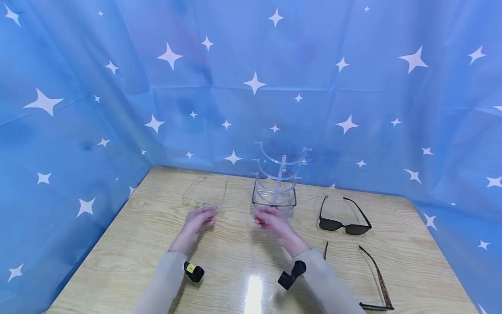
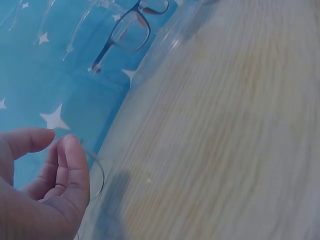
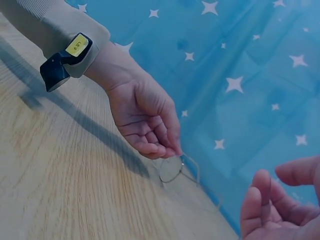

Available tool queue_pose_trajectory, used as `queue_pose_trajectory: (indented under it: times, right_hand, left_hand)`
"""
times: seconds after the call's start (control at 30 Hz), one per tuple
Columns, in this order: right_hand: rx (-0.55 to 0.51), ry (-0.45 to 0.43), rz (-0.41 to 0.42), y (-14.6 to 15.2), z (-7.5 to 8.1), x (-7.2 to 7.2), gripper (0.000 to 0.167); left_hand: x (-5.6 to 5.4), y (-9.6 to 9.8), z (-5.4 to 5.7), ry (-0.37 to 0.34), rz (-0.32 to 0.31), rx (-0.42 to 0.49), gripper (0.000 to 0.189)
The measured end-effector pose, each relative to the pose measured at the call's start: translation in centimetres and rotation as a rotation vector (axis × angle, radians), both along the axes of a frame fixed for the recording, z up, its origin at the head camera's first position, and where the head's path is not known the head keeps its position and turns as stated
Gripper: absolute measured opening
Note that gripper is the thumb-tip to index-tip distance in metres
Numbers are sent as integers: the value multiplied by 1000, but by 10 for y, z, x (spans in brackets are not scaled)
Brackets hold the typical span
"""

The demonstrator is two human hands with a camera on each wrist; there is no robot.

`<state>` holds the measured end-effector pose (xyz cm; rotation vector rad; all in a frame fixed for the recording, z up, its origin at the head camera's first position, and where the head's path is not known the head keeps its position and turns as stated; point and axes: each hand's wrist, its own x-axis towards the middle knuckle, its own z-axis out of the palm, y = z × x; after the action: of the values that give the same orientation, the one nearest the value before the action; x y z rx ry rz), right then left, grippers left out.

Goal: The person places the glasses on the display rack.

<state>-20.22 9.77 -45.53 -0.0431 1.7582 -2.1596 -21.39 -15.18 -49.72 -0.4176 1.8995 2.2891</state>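
The left hand [image 1: 198, 224] and right hand [image 1: 274, 224] reach into the middle of the frame in the head view, fingers loosely bent. The left wrist view shows what the head view hides: a gap between the left thumb and fingertips. The right wrist view, at lower right, shows a similar gap in the right hand, with nothing pinched. Pale sleeves [image 1: 166, 272] and black wrist cameras [image 1: 194, 271] come behind the hands.

Only the head view has the brown-patterned glasses [image 1: 379, 275] at lower right, partly covered by the right sleeve, and above them the dark sunglasses [image 1: 332, 224], both on the wooden table [image 1: 117, 261].

Left of centre, the thin wire glasses [image 1: 191, 202] lie just beyond the left hand; the right wrist view puts one lens right by its fingertips, but whether they touch I cannot tell. Beyond the right hand stands a clear display stand [image 1: 279, 174], with dark-rimmed glasses [image 2: 131, 32] at its lower part; the left wrist view shows their reddish temple tips. A blue starred curtain [image 1: 255, 43] fills the top.
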Motion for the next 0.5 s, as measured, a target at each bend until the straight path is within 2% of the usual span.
queue_pose_trajectory:
  times: [0.5]
  right_hand:
    - [-42, -48, 28, -30, -12, -9, 11]
  left_hand:
    - [-1, -46, -1, -14, 70, -14, 37]
